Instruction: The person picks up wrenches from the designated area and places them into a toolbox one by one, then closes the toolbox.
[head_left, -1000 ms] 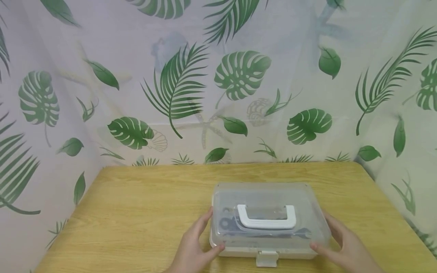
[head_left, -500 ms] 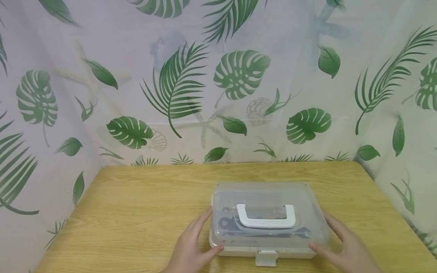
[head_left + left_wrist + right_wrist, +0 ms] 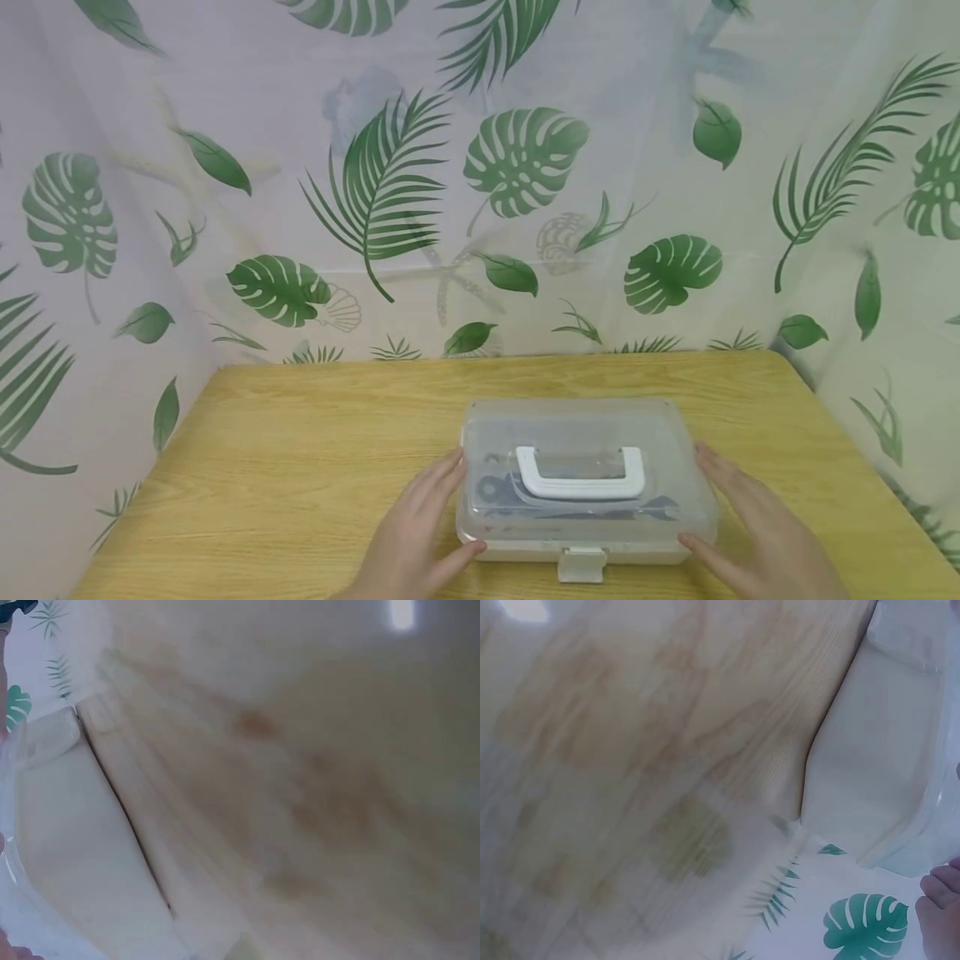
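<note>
A toolbox [image 3: 588, 508] with a clear lid, a white carry handle and a front latch stands on the table, lid down. Through the lid show dark tools, one with a wrench-like open end. My left hand [image 3: 412, 533] lies along the box's left end, thumb at the front corner, fingers extended. At the right end, my right hand [image 3: 765, 525] has its fingertips by the lid's edge and its thumb near the front corner, fingers fairly straight. Both wrist views show the pale box ends, the left one [image 3: 82, 840] and the right one [image 3: 877, 742], resting on the tabletop.
The wood-grain table [image 3: 300, 467] stretches left of and behind the box. A white curtain [image 3: 585, 50] printed with green leaves hangs behind the table and along both sides.
The right hand's fingers have shifted up and straightened along the box's right end. My left hand has moved slightly. The whole head view slides a little left; the box stays on the table.
</note>
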### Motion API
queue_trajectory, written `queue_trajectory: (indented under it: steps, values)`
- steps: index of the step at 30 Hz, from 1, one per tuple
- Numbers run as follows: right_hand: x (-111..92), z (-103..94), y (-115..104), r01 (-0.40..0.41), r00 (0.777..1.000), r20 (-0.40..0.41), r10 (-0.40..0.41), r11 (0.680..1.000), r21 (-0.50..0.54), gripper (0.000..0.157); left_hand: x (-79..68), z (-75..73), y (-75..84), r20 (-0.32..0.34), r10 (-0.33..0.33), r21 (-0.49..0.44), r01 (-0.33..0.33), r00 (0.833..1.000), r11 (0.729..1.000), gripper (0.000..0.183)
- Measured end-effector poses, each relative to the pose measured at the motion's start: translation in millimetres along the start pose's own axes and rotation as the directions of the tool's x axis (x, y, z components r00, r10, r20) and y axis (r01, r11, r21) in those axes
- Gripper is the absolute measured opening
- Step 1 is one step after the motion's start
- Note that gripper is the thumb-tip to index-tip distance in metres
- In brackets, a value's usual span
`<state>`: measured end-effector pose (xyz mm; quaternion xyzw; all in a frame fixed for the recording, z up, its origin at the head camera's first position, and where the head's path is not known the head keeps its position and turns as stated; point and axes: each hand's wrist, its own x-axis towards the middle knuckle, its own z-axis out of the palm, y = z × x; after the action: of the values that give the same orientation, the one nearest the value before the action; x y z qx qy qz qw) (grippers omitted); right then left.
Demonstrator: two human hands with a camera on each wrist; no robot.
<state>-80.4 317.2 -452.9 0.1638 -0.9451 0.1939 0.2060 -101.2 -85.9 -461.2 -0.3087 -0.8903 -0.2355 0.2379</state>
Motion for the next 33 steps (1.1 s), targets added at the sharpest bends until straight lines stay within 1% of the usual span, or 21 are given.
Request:
queue_trajectory:
  steps: [2,4,5,6,8,9,10,13,16,17,20,22,23,25,27,28,29,31,33]
  values:
    - [1,-0.4,0,0.085,0.995,-0.045,-0.085,0.996,-0.01,0.098,1.1,-1.2,-3.0,-0.007,0.063,0.048,-0.063,0.998,0.997,0.092]
    - [4,-0.8,-1,0.173,0.98,-0.094,-0.174,0.985,-0.011,0.083,3.2,-2.3,-5.3,-0.018,0.135,0.093,-0.133,0.991,0.987,0.091]
    - [5,-1.2,-1,0.215,0.97,-0.113,-0.216,0.976,-0.018,0.08,4.6,-2.7,-6.3,-0.029,0.177,0.118,-0.173,0.984,0.978,0.091]
    - [7,-1.2,-2,0.255,0.958,-0.131,-0.256,0.967,-0.027,0.079,6.2,-3.1,-7.0,-0.034,0.215,0.141,-0.208,0.976,0.968,0.09]
    - [9,-1.4,-3,0.306,0.939,-0.148,-0.311,0.95,-0.053,0.083,9.4,-3.9,-8.0,-0.045,0.283,0.172,-0.272,0.958,0.947,0.088]
    - [11,-1.3,-5,0.325,0.93,-0.157,-0.331,0.943,-0.065,0.083,10.7,-4.3,-8.0,-0.046,0.309,0.185,-0.296,0.95,0.937,0.088]
    - [11,-1.4,-6,0.335,0.927,-0.155,-0.342,0.939,-0.072,0.082,11.9,-4.2,-7.9,-0.046,0.33,0.192,-0.316,0.943,0.929,0.087]
    - [13,-1.5,-11,0.342,0.928,-0.13,-0.349,0.937,-0.078,0.081,15.3,-4.1,-6.3,-0.035,0.37,0.189,-0.357,0.928,0.915,0.084]
    - [14,1.0,-18,0.36,0.921,-0.129,-0.367,0.93,-0.068,0.078,18.9,-2.3,-3.4,-0.022,0.403,0.195,-0.391,0.915,0.9,0.083]
    - [14,2.2,-20,0.374,0.916,-0.129,-0.38,0.925,-0.069,0.077,20.3,-1.6,-2.3,-0.021,0.419,0.202,-0.407,0.908,0.891,0.083]
    - [17,7.2,-26,0.43,0.888,-0.152,-0.434,0.901,-0.061,0.072,23.8,1.6,0.7,-0.013,0.464,0.231,-0.449,0.886,0.863,0.081]
    - [18,10.4,-30,0.463,0.871,-0.151,-0.467,0.884,-0.062,0.071,25.9,3.9,2.5,-0.005,0.506,0.261,-0.487,0.863,0.833,0.076]
    - [18,11.8,-32,0.484,0.86,-0.154,-0.487,0.873,-0.059,0.07,26.9,5.0,3.4,0.003,0.53,0.283,-0.509,0.848,0.813,0.074]
    - [19,14.3,-35,0.511,0.845,-0.149,-0.514,0.857,-0.058,0.068,29.1,7.2,5.3,0.023,0.572,0.325,-0.547,0.82,0.772,0.065]
    - [19,16.5,-38,0.521,0.841,-0.136,-0.524,0.852,-0.06,0.068,31.0,9.1,7.6,0.046,0.608,0.37,-0.579,0.793,0.727,0.056]
    - [18,17.3,-40,0.522,0.841,-0.128,-0.526,0.85,-0.065,0.069,31.8,10.0,9.0,0.057,0.619,0.389,-0.589,0.783,0.709,0.052]
    - [18,18.3,-41,0.522,0.841,-0.126,-0.526,0.85,-0.067,0.07,32.5,10.9,10.6,0.069,0.625,0.404,-0.595,0.777,0.695,0.047]
    - [17,20.4,-43,0.512,0.847,-0.115,-0.519,0.855,-0.085,0.071,33.7,13.1,14.3,0.088,0.631,0.41,-0.606,0.771,0.682,0.041]
    - [16,22.8,-44,0.507,0.848,-0.112,-0.517,0.855,-0.109,0.073,35.1,15.5,18.3,0.102,0.641,0.418,-0.617,0.761,0.667,0.039]
